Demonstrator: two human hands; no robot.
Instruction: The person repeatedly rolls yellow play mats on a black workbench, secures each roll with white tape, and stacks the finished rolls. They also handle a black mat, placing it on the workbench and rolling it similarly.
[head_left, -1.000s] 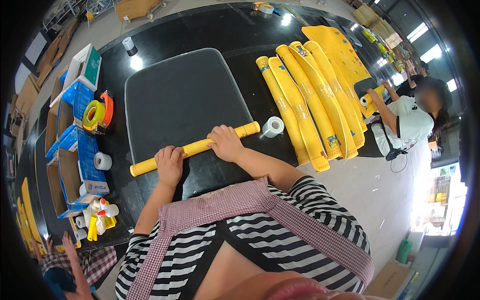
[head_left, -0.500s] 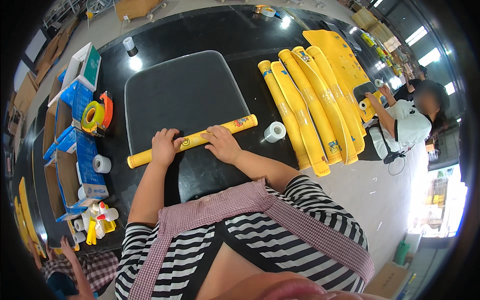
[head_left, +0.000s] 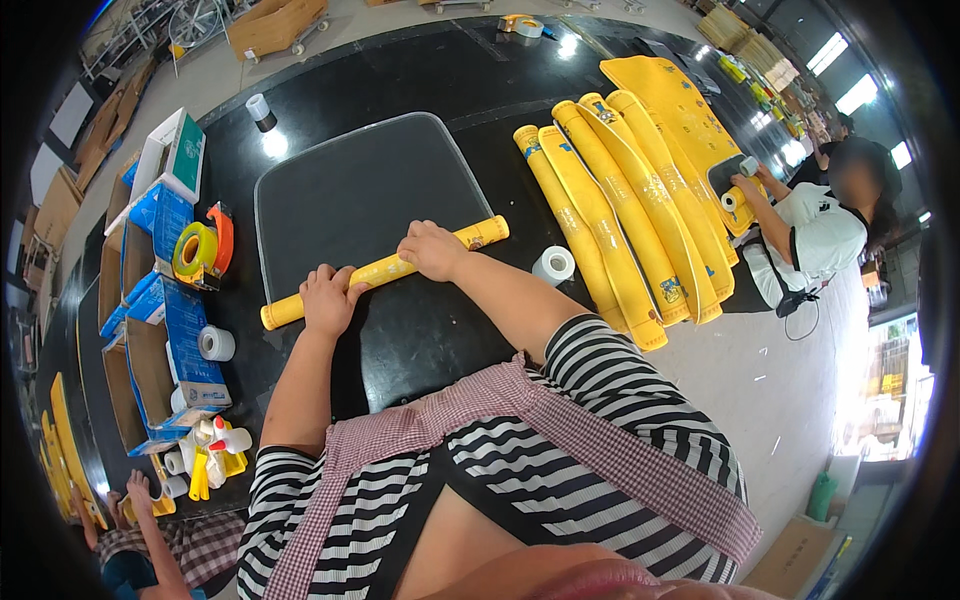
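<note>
A yellow rolled-up mat [head_left: 383,270] lies slantwise in front of me, its right end farther away than its left. My left hand [head_left: 332,298] is curled over the roll left of its middle. Farther right along it, my right hand [head_left: 432,250] closes over the top, with the fingertips hidden behind the roll. Shiny clear tape seems to show on the roll between my hands. Beyond it, a dark round-cornered shape with a grey border [head_left: 370,190] lies flat on the black table. A white tape roll [head_left: 553,265] stands to the right of the mat.
Several yellow rolled mats [head_left: 620,215] lie side by side at the right. Blue cardboard boxes [head_left: 180,330], a red tape dispenser [head_left: 218,245] and glue bottles [head_left: 228,437] are on the left. Co-workers [head_left: 815,225] are at the right and lower left.
The mat has turned under my hands: the printed pictures near its right end are out of sight. My right hand has shifted slightly away from me, its fingers now closed over the roll.
</note>
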